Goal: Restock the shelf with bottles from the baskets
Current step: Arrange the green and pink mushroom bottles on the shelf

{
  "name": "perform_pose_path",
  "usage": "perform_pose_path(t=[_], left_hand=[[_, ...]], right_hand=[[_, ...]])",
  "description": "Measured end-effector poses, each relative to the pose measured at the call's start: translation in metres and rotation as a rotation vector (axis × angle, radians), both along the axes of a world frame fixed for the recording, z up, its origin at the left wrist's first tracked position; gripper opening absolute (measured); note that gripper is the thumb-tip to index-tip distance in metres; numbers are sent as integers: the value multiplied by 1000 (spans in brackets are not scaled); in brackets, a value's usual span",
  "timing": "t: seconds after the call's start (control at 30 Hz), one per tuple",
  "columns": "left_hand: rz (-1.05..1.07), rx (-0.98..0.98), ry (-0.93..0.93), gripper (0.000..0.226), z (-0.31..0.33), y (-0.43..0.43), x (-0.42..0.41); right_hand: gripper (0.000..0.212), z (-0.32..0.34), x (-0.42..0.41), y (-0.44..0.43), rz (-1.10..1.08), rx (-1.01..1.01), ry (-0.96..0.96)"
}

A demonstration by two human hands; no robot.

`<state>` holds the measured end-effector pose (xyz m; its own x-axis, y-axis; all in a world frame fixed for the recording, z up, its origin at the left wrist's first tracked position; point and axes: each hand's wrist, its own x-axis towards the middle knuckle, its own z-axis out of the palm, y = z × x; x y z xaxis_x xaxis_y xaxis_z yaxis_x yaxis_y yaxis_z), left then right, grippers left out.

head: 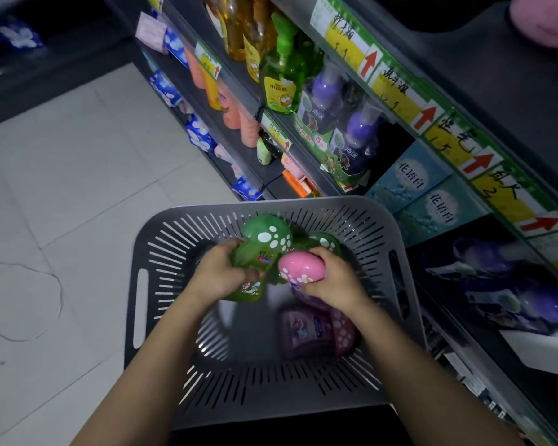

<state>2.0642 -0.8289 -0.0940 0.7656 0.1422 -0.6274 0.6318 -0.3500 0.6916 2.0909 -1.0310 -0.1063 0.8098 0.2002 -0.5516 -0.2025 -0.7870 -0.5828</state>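
A grey slotted basket [161,252] stands on the floor in front of the shelf. Inside it, my left hand [221,273] grips a green bottle [258,249] with a white-spotted mushroom cap. My right hand [332,281] grips a purple bottle by its pink spotted cap [300,268]. Behind that cap a second green spotted cap [327,241] shows. Another purple bottle with a pink cap [310,333] lies on the basket floor near my right forearm.
The shelf [303,146] runs along the right, holding green, amber, orange and purple bottles, blue boxes and yellow price tags with red arrows. Lower shelves to the right are dark with purple packs. Pale tiled floor [62,204] lies to the left.
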Motion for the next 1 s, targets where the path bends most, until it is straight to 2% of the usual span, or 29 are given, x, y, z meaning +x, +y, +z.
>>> perform_pose_path(t=[0.1, 0.2, 0.33, 0.43, 0.57, 0.7, 0.8, 0.93, 1.0], left_hand=[[-5, 66, -13, 46, -1, 3, -3], [7, 46, -17, 45, 1, 1, -5], [-21, 31, -49, 41, 10, -6, -9], [-8, -39, -99, 40, 20, -8, -16], [94, -97, -209, 48, 43, -14, -26], [250, -203, -340, 52, 78, -25, -38], [357, -302, -483, 43, 109, -34, -47], [425, -452, -642, 48, 151, -37, -56], [420, -518, -703, 61, 172, -37, -60]], right_hand=[[68, -19, -7, -3, -277, 121, 104], [60, -32, -9, -3, -412, 167, 170], [46, -28, -2, -3, -376, 161, 165], [36, -10, 5, -6, -386, 286, 152], [38, 28, 17, -12, -376, 450, 153], [29, 80, 20, -24, -303, 578, 27], [27, 121, 11, -36, -267, 784, -24], [25, 173, -14, -45, -377, 1004, -127], [31, 195, -30, -47, -435, 1079, -220]])
